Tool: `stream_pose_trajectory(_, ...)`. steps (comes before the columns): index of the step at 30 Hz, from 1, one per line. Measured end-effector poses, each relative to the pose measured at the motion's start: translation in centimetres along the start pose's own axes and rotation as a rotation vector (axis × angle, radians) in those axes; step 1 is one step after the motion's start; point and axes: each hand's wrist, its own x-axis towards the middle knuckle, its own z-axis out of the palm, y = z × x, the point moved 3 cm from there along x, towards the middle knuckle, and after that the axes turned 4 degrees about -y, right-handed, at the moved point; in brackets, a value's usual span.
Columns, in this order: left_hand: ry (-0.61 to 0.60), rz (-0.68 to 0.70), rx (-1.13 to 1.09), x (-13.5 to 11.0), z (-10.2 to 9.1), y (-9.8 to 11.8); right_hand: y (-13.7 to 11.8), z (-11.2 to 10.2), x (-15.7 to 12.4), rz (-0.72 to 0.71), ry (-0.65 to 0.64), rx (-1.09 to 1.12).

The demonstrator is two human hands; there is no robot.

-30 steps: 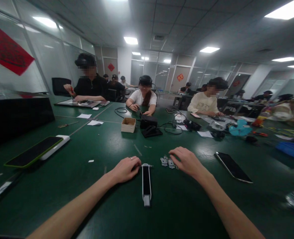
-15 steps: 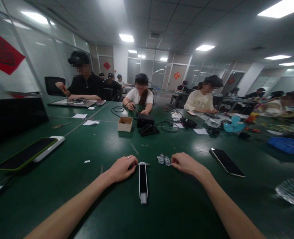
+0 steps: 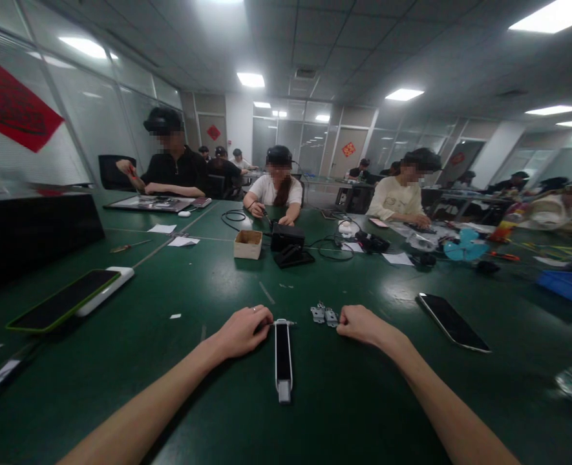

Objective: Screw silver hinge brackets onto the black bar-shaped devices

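Observation:
My left hand (image 3: 247,330) rests on the green table with its fingers curled closed, at the far left corner of a slim black strip-like device with a white frame (image 3: 282,355). Whatever lies inside those fingers is hidden. A light grey block (image 3: 284,391) forms the device's near end, and a thin metal rod (image 3: 292,323) sticks out to the right at its far end. My right hand (image 3: 367,328) is closed too, its fingertips at the right edge of some small grey metal parts (image 3: 324,315). Whether it grips one of them cannot be made out.
A phone (image 3: 453,321) lies right of my right hand. Left are a green-edged phone (image 3: 65,298) leaning on a white object, and a screwdriver (image 3: 130,246). Ahead stand a small open box (image 3: 247,245) and a black device (image 3: 288,237). Co-workers sit across the table.
The whole view has shifted slightly, so things appear a little further right and lower. Both hands keep their places beside the device and the metal parts.

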Motion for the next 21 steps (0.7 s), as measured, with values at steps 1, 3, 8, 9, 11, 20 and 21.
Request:
stream_pose_trajectory(1,0.0,0.0,0.004,0.0,0.1,-0.1,0.0,-0.1,-0.1,0.007,-0.01,0.007)
stream_pose_trajectory(3,0.001,0.004,0.006,0.0,0.2,-0.2,0.0,-0.1,-0.3,0.019,-0.021,0.016)
stream_pose_trajectory(8,0.015,0.015,-0.004,0.0,0.2,-0.1,0.2,0.0,-0.2,-0.012,0.003,0.034)
stream_pose_trajectory(9,0.017,0.015,-0.006,0.0,0.2,-0.1,0.3,0.1,-0.1,-0.028,0.009,0.038)
stream_pose_trajectory(11,0.016,0.01,-0.008,0.0,0.1,0.0,0.5,0.2,0.2,-0.06,0.009,0.045)
stream_pose_trajectory(20,-0.001,-0.01,-0.001,-0.1,-0.5,0.5,1.9,-0.2,0.3,-0.212,0.039,0.039)
stream_pose_trajectory(21,-0.005,-0.013,-0.003,-0.1,-0.5,0.6,2.1,-0.6,0.2,-0.226,0.065,0.033)
